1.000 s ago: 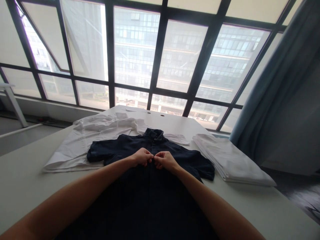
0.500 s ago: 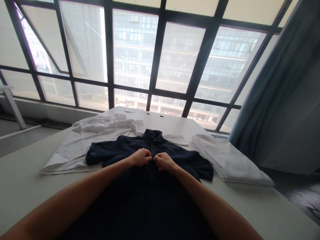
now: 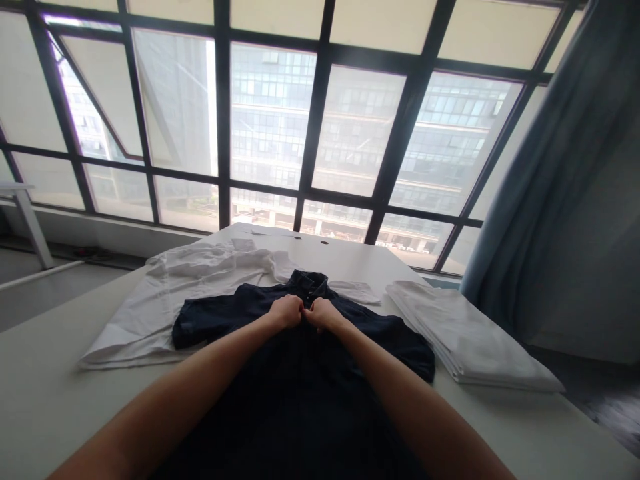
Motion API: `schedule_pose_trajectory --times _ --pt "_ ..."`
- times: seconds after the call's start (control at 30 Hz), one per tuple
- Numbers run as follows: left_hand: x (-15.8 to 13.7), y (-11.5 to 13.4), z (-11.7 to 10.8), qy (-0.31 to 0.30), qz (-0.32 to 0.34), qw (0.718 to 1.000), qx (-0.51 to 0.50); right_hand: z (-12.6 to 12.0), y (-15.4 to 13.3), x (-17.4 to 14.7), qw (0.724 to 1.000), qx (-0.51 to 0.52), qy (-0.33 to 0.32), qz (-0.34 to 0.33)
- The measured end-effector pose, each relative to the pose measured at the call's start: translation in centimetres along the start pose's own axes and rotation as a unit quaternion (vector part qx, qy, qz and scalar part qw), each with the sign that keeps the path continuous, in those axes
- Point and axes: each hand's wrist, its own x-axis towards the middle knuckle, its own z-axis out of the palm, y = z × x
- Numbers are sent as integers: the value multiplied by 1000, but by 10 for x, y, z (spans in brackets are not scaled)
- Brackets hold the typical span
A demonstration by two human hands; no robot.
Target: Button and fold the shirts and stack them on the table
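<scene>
A dark navy short-sleeved shirt (image 3: pixel 370 327) lies spread front up on the white table, its collar toward the window. My left hand (image 3: pixel 287 311) and my right hand (image 3: pixel 323 313) meet at the front placket, just below the collar. Fingers of both hands are closed in a pinch on the shirt's front edges, knuckles almost touching. Whatever button sits between the fingertips is hidden. The lower part of the shirt runs toward me between my forearms and is very dark.
Left of the shirt, and partly under it, spreads a rumpled white garment (image 3: pixel 145 300). A folded stack of white cloth (image 3: pixel 470 333) lies on the right of the table (image 3: pixel 45 393). Beyond are a large window (image 3: pixel 270 120) and a blue-grey curtain (image 3: pixel 530 200).
Both hands have moved up the placket closer to the collar and drawn together, still pinching the shirt. The view has tilted slightly upward.
</scene>
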Motion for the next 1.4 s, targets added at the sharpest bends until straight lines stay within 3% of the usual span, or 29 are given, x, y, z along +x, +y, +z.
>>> schedule_pose_trajectory --times 0.3,0.5,0.63,0.8,0.9,1.17,1.4 --pt "40 -10 7 -66 -17 995 -66 -11 5 14 993 9 -111 37" --pt "43 -8 10 -58 -24 994 -90 -4 12 19 995 38 -69 55" --pt "37 -4 9 -54 -25 993 -106 2 21 20 992 115 -32 48" --pt "31 0 9 -56 -47 987 -143 7 30 11 954 295 -34 45" --pt "28 0 10 -71 -63 977 -193 7 35 5 937 345 -38 40" --pt "22 -5 17 -85 -81 938 -327 13 42 2 922 386 -14 15" --pt "23 -11 26 -74 -68 921 -376 15 39 1 918 396 1 11"
